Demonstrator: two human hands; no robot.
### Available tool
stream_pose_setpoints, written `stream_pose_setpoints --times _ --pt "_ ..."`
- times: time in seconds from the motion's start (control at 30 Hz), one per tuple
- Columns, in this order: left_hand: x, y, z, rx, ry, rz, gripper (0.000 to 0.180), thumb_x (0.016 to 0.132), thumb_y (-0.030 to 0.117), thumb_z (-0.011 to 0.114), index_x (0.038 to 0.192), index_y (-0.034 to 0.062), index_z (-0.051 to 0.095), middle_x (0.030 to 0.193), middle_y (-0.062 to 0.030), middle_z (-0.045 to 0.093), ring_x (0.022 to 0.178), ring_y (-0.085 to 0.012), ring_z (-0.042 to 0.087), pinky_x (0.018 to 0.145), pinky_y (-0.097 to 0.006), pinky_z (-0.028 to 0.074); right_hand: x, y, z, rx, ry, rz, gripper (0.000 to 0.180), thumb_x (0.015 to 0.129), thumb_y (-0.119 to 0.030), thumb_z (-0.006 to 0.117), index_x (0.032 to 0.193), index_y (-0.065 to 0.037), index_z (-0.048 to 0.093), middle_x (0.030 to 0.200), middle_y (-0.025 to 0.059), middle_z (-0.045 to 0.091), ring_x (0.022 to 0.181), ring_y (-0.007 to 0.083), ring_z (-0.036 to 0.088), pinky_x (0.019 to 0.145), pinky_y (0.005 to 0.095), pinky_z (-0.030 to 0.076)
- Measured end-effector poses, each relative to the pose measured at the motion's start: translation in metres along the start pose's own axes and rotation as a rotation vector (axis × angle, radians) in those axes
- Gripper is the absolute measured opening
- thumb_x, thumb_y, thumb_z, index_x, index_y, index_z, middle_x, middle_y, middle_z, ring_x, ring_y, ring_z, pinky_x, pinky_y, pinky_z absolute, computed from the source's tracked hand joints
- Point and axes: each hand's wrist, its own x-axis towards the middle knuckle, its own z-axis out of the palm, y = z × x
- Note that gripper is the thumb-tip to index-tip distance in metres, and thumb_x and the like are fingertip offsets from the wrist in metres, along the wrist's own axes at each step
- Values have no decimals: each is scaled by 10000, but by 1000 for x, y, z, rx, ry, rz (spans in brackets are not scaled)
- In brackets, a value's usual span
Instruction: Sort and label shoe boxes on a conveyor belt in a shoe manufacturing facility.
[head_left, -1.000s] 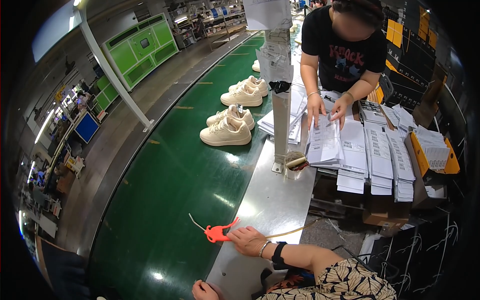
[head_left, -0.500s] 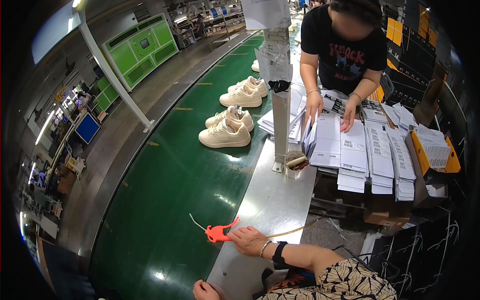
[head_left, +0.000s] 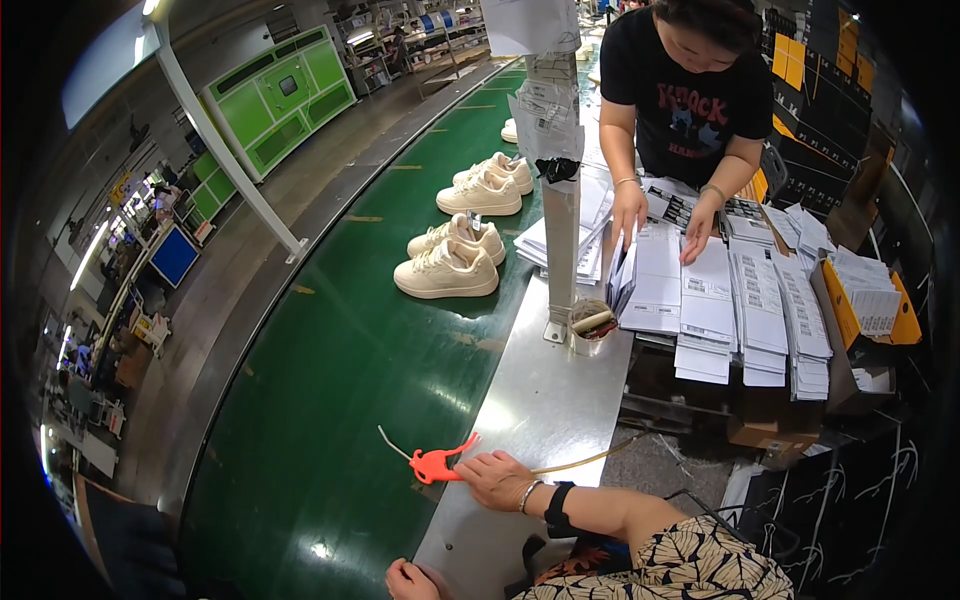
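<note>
While the green conveyor belt (head_left: 330, 400) carries pairs of cream sneakers (head_left: 447, 270) along, the steel bench (head_left: 545, 390) beside it holds the work. Across it, a co-worker (head_left: 690, 90) sorts stacks of printed sheets (head_left: 760, 310). The right hand (head_left: 495, 478) lies curled at the bench edge, fingers pinching the orange gun-shaped tool (head_left: 438, 463), which juts over the belt with a thin tip and a pale hose trailing behind. The left hand (head_left: 412, 580) rests low at the frame edge; I cannot tell its state. The tool looks readied; aiming it calls for a steady wrist.
</note>
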Motion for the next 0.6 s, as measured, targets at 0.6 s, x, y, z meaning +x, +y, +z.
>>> stream_pose_setpoints --times 0.6 --pt "0 4 0 7 -9 -31 299 880 208 499 1013 -43 592 1022 -229 604 967 -368 554 878 -403 430 1 1 -2 -5 27 -3 280 723 -147 559 1000 -122 523 827 7 544 792 176 560 691 312 425"
